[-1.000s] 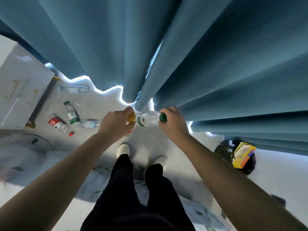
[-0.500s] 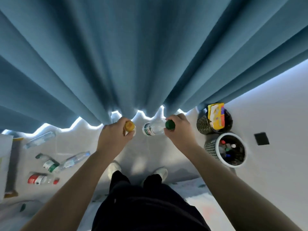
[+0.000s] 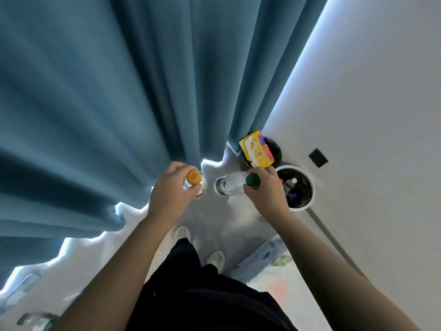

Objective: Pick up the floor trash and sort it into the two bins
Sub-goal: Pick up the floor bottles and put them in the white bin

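Fingers (image 3: 177,166) of our left hand (image 3: 170,192) curl round the neck of the yellow-capped bottle (image 3: 201,188), cap up toward the camera, body hanging below the grip. Fingers (image 3: 263,172) of our right hand (image 3: 267,191) grip the green-capped bottle (image 3: 230,183) at its neck; its body points left, just beside the other bottle and apparently not touching it. Both are held in the air above the floor (image 3: 214,218), near the floor's edge under the blue curtain (image 3: 119,91). In the floor's corner where curtain meets wall stand the white bin (image 3: 301,206), already holding bottles, and the dark bin (image 3: 277,149) with a yellow packet (image 3: 256,150) sticking out of it. The white bin sits just right of our right hand, so we judge both bottles go there. More bottles (image 3: 38,318) lie on the floor at bottom left. Handling, our call: they look empty, so light, thin-walled, smooth and easy to crush. The neck under the cap is the stiffest place to hold, and we're already on it.
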Tool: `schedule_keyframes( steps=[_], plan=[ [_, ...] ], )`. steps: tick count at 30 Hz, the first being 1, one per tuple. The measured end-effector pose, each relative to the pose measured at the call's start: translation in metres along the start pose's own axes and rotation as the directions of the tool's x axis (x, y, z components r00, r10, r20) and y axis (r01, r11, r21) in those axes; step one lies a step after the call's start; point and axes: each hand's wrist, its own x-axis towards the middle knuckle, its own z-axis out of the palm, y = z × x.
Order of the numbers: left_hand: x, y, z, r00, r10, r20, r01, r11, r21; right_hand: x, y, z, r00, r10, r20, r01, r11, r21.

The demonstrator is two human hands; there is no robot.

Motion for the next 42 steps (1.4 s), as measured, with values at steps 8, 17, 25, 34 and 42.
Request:
schedule_keyframes(
  steps=[8,17,25,34,42],
  plan=[
    [0.077,0.06,0.069,0.954,0.145,0.264,-0.145,0.989,-0.018,0.036,0.097,-0.044,0.948,0.283,-0.146,-0.278,0.959,0.051],
    [0.199,0.12,0.189,0.779,0.296,0.553,-0.356,0.935,0.0,0.11,0.209,-0.072,0.791,0.576,-0.209,-0.578,0.814,0.054],
    [0.254,0.119,0.359,0.632,0.327,0.703,-0.486,0.874,0.03,0.177,0.342,-0.039,0.739,0.631,-0.236,-0.645,0.764,0.021],
    [0.246,0.051,0.554,0.591,0.335,0.734,-0.517,0.856,0.026,0.249,0.49,0.059,0.789,0.583,-0.196,-0.604,0.794,-0.071],
    [0.244,0.023,0.638,0.501,0.354,0.789,-0.588,0.809,0.01,0.289,0.552,0.094,0.823,0.551,-0.139,-0.568,0.802,-0.186]
  ],
)
